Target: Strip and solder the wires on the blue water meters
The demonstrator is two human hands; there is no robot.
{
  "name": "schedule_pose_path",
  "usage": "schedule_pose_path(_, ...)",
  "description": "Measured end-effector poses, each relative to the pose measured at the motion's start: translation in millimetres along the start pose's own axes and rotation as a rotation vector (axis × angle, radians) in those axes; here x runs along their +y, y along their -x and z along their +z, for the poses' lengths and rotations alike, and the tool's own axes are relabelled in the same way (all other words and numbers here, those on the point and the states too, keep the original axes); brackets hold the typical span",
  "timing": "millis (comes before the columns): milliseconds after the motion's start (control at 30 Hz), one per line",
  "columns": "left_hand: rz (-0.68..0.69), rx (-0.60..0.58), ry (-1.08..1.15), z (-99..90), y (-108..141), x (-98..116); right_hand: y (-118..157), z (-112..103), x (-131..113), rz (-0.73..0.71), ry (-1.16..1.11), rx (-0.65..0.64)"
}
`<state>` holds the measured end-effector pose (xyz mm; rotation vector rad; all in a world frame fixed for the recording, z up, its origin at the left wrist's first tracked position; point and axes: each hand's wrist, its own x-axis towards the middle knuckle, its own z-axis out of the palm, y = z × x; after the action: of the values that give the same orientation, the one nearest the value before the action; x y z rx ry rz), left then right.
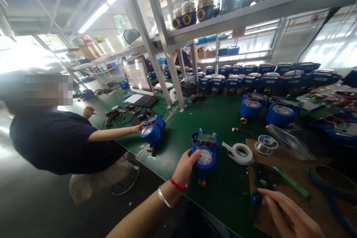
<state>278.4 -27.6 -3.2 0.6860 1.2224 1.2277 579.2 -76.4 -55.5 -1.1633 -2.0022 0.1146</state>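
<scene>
On the green bench, a blue meter (206,156) with an open top, a small display and coloured wires stands in front of me. My left hand (184,167), with a red cord and a silver bangle at the wrist, grips its left side, thumb on the round dial. At the lower right, my right hand (291,212) has its fingers close together beside a dark tool (262,178) on the brown board; whether it holds anything is unclear. A roll of white tape (242,153) and a solder wire spool (266,144) lie between the meter and the board's far side.
At the left, a seated person (55,134) holds another blue meter (153,130). Rows of blue meters (251,81) line the bench's back. A metal post (174,78) rises beside a keyboard (145,100). A green packet (292,182) and plastic bag (291,143) are at right.
</scene>
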Motion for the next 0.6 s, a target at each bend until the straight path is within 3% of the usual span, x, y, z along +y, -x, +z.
schedule_pose_path(100, 0.030, -0.001, 0.049, 11.5, 28.6, -15.4, -40.3, 7.4, -33.0, -0.048, -0.128, -0.075)
schedule_pose_path(233, 0.068, 0.001, 0.070, 23.3, 53.1, -28.8, -88.0, 20.6, -60.2, -0.030, -0.182, -0.053)
schedule_pose_path(333, 0.073, 0.016, 0.037, 26.3, 60.7, -31.5, -111.3, 31.9, -58.2, 0.023, -0.166, -0.117)
schedule_pose_path(500, 0.059, -0.013, 0.029, 25.6, 61.7, -30.7, -124.8, 44.6, -47.1, 0.120, -0.145, -0.397)
schedule_pose_path(600, 0.063, 0.003, 0.036, 26.0, 61.8, -31.0, -125.6, 44.1, -50.1, 0.115, -0.134, -0.394)
